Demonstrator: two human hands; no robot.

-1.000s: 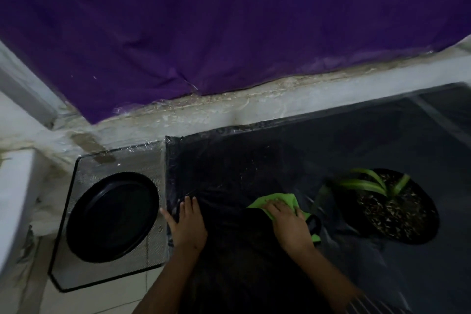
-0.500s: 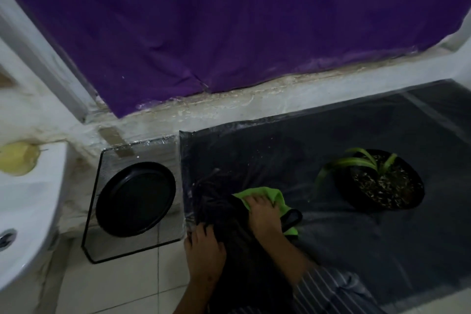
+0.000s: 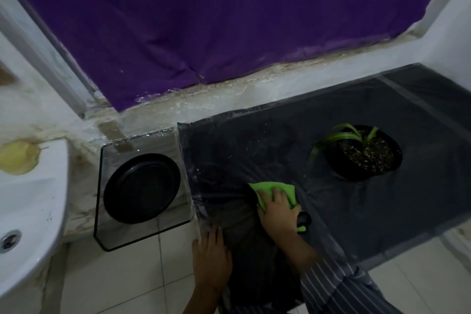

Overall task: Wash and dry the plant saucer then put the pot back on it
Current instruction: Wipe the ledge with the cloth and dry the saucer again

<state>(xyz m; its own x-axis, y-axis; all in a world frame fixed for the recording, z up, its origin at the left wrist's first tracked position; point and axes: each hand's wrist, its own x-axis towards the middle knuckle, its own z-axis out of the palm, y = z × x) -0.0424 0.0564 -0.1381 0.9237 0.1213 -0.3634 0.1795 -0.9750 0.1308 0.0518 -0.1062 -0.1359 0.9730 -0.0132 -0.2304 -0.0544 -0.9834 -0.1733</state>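
The round black plant saucer (image 3: 141, 188) lies alone on a clear, dark-rimmed board (image 3: 112, 237) at the left. At the right, a black pot (image 3: 367, 155) with soil and a few green leaves stands on a dark plastic-covered sheet (image 3: 356, 211). Between them my right hand (image 3: 276, 209) presses down on a green cloth (image 3: 265, 186) on that sheet, with a small black part showing under the wrist. My left hand (image 3: 211, 260) rests flat on dark fabric hanging over the sheet's front edge, holding nothing.
A white sink (image 3: 28, 211) with a drain is at the far left. A purple curtain (image 3: 229, 20) hangs behind a stained white ledge. White floor tiles (image 3: 127, 283) lie below the board and the sheet.
My left hand has drawn back from beside the saucer's board to the sheet's front edge. My right hand stays on the green cloth. The view has pulled back and the sink has come into sight.
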